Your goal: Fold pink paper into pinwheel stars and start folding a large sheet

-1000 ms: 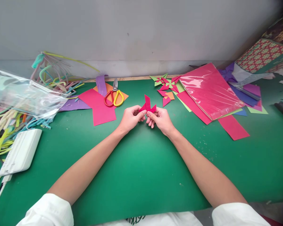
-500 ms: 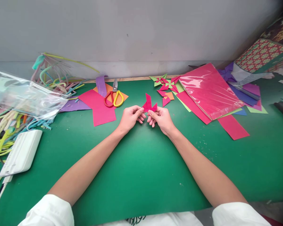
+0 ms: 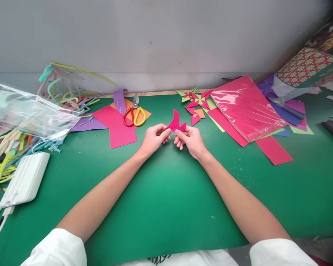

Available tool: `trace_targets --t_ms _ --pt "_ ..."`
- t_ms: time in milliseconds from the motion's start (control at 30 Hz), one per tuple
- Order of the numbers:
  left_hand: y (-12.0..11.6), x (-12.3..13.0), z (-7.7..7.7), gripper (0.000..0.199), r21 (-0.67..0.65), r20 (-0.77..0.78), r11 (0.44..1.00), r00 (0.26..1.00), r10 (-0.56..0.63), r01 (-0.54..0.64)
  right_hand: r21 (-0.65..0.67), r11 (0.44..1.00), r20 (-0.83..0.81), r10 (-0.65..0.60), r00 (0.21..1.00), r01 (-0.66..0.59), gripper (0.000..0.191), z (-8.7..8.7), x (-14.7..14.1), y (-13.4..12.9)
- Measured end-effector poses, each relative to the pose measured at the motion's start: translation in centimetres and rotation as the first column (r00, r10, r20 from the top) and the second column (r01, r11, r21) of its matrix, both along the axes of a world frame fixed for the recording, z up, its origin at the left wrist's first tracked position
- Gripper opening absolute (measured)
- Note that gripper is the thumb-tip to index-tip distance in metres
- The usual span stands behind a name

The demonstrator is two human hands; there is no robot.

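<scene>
The left hand [image 3: 156, 139] pinches one end of the red paper [image 3: 176, 123] between thumb and fingers, and the right hand [image 3: 191, 140] pinches the other end the same way. The paper is between the two hands, a folded strip of it pointing away from them. Beyond the left hand, to its left, the scissors [image 3: 134, 113] lie partly on a red sheet [image 3: 122, 133]. Just beyond the right hand are small folded pieces [image 3: 195, 120], red, green and orange. To the right of that hand lies the pack [image 3: 247, 107], in shiny clear wrap.
</scene>
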State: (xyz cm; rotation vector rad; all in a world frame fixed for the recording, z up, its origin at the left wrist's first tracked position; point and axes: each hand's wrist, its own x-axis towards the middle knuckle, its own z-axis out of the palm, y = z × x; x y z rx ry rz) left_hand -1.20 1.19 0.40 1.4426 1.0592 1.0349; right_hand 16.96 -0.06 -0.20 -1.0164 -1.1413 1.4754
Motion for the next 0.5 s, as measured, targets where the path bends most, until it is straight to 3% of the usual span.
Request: trace_targets --t_ms 300,500 --pt "0.40 -0.34 -0.19 0.037 -0.072 0.092 0.997 0.995 0.049 -0.042 -0.013 1.000 0.009 0.020 1.000 -0.020 0.051 0.05 0.00 0.15" --pt "0.32 -0.24 -0.17 0.035 -0.031 0.075 0.999 0.997 0.034 -0.032 0.011 1.000 0.008 0.005 1.000 -0.005 0.049 -0.31 0.09 0.10"
